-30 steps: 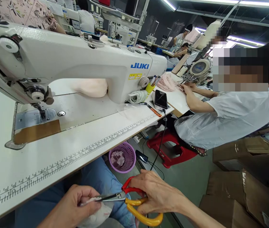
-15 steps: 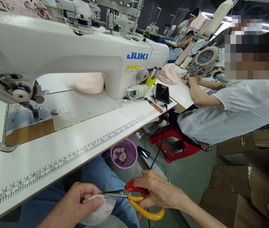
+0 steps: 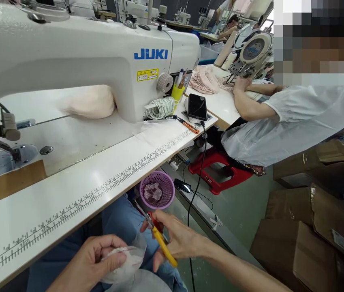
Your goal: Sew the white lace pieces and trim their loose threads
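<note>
Below the table's front edge, my left hand (image 3: 106,257) pinches a piece of sheer white fabric (image 3: 131,261) between thumb and fingers. The fabric hangs over my lap, and part of it is hidden by the hand. To its right, my right hand (image 3: 176,237) has its fingers in the handles of scissors (image 3: 156,231), one red and one yellow. The blades point up and left, apart from the fabric. Whether the blades are fully closed is hard to see.
A white sewing machine (image 3: 105,61) stands on the table with a printed ruler (image 3: 92,196). Cord (image 3: 161,107), an orange cutter (image 3: 188,125) and a phone (image 3: 197,107) lie rightward. Below are a purple basket (image 3: 167,186), a red stool (image 3: 214,180) and cartons (image 3: 275,247). A co-worker (image 3: 296,121) sews at right.
The scissors have moved away from the fabric and turned, their blades now pointing upward. My left hand still holds the fabric. The view has shifted to the right.
</note>
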`<state>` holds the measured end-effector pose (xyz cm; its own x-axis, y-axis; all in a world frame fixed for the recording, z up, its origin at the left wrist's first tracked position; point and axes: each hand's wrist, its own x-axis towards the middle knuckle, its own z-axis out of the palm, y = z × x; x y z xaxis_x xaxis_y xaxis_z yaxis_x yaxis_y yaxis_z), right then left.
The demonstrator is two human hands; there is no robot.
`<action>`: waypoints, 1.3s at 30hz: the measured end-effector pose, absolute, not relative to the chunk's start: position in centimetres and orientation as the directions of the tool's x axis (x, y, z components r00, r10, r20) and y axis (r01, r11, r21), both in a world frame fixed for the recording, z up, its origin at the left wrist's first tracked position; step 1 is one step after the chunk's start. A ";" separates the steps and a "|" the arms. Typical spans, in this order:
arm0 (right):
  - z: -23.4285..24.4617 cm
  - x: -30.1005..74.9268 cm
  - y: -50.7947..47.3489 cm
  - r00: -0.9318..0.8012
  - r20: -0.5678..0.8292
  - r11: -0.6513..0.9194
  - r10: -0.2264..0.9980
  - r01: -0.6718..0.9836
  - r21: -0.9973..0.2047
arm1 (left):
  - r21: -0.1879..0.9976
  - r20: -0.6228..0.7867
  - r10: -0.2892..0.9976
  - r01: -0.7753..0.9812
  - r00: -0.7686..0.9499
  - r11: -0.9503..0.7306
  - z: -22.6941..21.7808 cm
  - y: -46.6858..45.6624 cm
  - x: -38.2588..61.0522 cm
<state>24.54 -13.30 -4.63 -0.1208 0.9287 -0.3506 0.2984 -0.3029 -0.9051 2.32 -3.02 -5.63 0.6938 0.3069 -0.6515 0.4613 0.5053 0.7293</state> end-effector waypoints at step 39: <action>5.2 25.2 4.5 -0.193 -0.018 0.189 0.981 0.973 -0.135 | 0.662 -0.657 0.491 0.126 0.572 0.739 -4.4 -3.8 -3.5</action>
<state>25.16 4.53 5.20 -0.1930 0.9810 -0.0180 0.9727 0.1889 -0.1350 -3.45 -3.84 -4.44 0.5719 0.4911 -0.6571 0.1262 0.7388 0.6620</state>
